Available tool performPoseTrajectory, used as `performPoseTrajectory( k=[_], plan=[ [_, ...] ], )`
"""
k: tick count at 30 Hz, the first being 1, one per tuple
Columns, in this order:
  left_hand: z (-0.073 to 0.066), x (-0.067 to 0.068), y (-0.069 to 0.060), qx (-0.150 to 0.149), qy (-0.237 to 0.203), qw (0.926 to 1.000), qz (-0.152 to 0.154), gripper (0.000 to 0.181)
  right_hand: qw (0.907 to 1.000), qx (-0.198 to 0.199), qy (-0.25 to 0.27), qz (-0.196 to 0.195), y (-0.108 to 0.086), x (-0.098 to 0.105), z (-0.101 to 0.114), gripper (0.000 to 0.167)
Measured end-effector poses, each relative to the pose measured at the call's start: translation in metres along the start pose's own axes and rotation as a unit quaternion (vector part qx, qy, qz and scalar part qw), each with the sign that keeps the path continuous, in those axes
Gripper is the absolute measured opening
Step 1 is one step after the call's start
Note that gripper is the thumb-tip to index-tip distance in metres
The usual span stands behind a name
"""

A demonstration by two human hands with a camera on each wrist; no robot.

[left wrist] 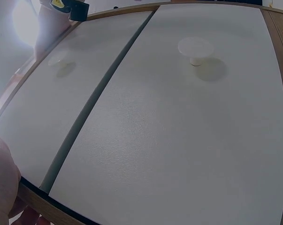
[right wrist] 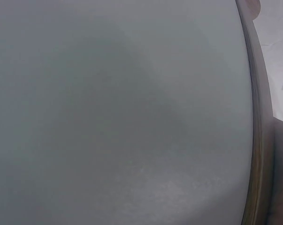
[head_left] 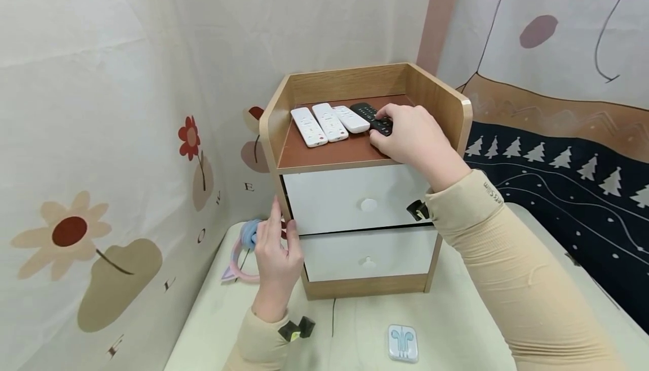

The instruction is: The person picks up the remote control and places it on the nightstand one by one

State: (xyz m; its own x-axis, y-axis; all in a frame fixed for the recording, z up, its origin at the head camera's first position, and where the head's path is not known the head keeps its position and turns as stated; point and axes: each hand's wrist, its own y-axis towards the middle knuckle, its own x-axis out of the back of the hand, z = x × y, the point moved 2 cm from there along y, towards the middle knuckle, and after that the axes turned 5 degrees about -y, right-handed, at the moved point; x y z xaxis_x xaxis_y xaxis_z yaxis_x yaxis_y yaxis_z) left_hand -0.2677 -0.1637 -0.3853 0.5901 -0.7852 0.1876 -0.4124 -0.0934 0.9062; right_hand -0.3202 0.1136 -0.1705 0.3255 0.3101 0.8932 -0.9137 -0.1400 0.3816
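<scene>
A small wooden cabinet (head_left: 366,291) with two white drawers stands upright. On its brown top lie three white remote controls: one (head_left: 309,127) on the left, another (head_left: 330,122) in the middle and a third (head_left: 352,119) to the right. Beside them is a black remote control (head_left: 366,111), its near end between the thumb and curled fingers of my right hand (head_left: 413,137). My left hand (head_left: 278,255) rests against the cabinet's left side with its fingers extended; in the left wrist view the thumb (left wrist: 3,180) lies at the edge of the drawer fronts. The right wrist view mostly shows a blurred white drawer front (right wrist: 122,112).
The upper drawer (head_left: 329,199) and lower drawer (head_left: 334,258) have round white knobs. A boxed pair of earphones (head_left: 403,343) lies in front on the pale cloth (head_left: 355,331). Left of the cabinet is a pink ring-shaped item (head_left: 235,261) with a blue knot. Printed fabric hangs behind.
</scene>
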Motion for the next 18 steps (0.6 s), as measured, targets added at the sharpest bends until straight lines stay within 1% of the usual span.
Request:
performPoseTrajectory(
  k=[5,10,18],
  plan=[
    [-0.0007,-0.0014,0.0001,0.0,-0.001,1.0,0.004,0.058,1.0,0.006,-0.004,0.007,-0.0005,0.0004,-0.0023,0.052],
    [-0.0008,-0.001,0.0016,-0.006,0.002,1.0,-0.001,0.059,0.9997,0.008,-0.007,0.023,0.0018,-0.0006,-0.0023,0.055],
    [-0.0006,-0.0005,0.0009,0.004,0.0,1.0,-0.001,0.058,0.9983,0.007,-0.017,0.056,0.0044,-0.0011,-0.0002,0.061]
  ],
)
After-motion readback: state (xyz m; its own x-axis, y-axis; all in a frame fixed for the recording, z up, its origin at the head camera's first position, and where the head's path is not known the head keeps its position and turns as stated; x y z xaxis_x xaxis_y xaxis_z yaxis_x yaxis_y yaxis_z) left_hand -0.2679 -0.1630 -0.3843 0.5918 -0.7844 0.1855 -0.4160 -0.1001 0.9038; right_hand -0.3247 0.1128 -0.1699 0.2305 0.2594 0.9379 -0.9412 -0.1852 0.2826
